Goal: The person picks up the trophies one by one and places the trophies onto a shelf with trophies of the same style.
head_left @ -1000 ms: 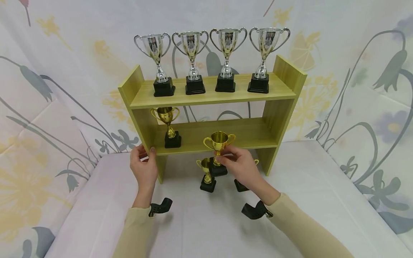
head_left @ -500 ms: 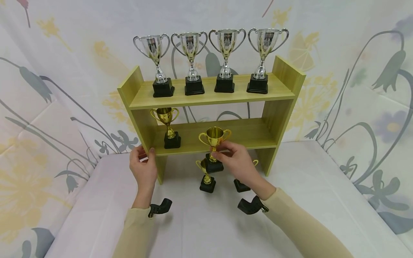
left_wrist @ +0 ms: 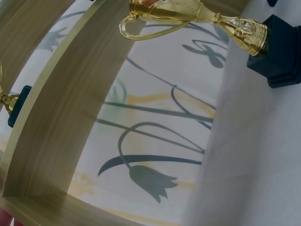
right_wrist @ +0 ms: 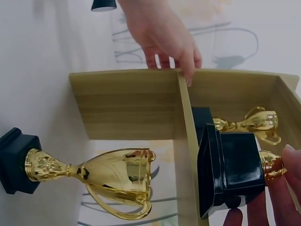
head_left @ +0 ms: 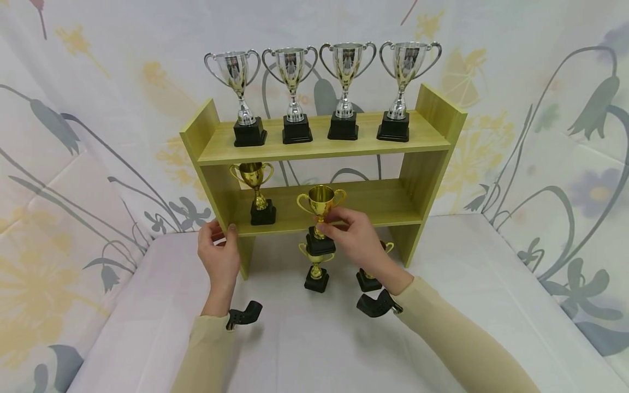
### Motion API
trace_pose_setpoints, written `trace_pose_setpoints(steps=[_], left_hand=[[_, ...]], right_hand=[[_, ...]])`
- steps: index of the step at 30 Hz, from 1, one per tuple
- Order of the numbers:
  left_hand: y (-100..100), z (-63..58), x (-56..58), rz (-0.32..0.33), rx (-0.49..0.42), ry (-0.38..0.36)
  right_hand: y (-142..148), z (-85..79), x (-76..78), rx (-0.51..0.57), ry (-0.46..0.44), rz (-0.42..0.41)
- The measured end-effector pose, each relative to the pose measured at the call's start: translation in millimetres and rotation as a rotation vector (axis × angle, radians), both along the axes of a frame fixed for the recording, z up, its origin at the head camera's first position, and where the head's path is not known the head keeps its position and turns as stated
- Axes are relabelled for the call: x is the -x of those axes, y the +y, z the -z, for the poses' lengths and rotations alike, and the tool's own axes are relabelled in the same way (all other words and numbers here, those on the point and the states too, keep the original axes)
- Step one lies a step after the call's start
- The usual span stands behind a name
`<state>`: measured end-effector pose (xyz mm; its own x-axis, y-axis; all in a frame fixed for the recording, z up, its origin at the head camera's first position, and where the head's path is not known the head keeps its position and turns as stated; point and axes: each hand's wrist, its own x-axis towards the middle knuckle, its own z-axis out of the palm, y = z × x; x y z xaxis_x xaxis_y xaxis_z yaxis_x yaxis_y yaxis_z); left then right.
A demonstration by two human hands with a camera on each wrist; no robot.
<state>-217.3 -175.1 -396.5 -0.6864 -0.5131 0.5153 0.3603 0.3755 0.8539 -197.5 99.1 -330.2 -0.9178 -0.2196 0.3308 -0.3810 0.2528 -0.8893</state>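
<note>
My right hand (head_left: pixel 355 238) pinches a gold trophy cup (head_left: pixel 321 201) by its stem, upright, in front of the middle shelf's front edge. In the right wrist view its black base (right_wrist: pixel 235 169) overlaps that edge. My left hand (head_left: pixel 219 252) grips the left side panel of the wooden shelf (head_left: pixel 324 155), thumb at the front. One gold trophy (head_left: pixel 262 213) stands at the left end of the middle shelf. Below, on the white cloth, stand two more gold trophies, one (head_left: pixel 316 279) under the held cup and another (head_left: pixel 368 281) partly hidden by my right hand.
Several silver trophies (head_left: pixel 345 87) stand in a row on the top shelf. A floral backdrop (head_left: pixel 540 136) hangs behind, and a white cloth (head_left: pixel 295 344) covers the table. A black wrist camera sits on each wrist, the left one (head_left: pixel 245 314) low over the cloth.
My right hand has raised the gold trophy and moved it a little left, from below the middle shelf's edge toward its level. My left hand keeps its grip on the side panel.
</note>
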Motion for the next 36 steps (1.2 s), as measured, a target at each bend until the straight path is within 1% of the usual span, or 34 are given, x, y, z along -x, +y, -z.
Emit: trace_pose_setpoints(steps=[9,19,28,36], left_hand=[[0,2.1,-1.3,-0.001,0.008,-0.012],[1,0.7,-2.0,-0.009,0.004,-0.007],[0,-0.3,-0.3,-0.013,0.009,-0.012],[2,-1.5,0.9,-0.017,-0.022,0.002]], right_hand=[[-2,-3.1,6.0,0.025,0.0,-0.024],[-5,-8.0,9.4,0.043,0.024,-0.041],[-9,-15.7,16.4,0.047,0.051,-0.01],[-12,-19.6,26.7,-0.002,0.055,0.045]])
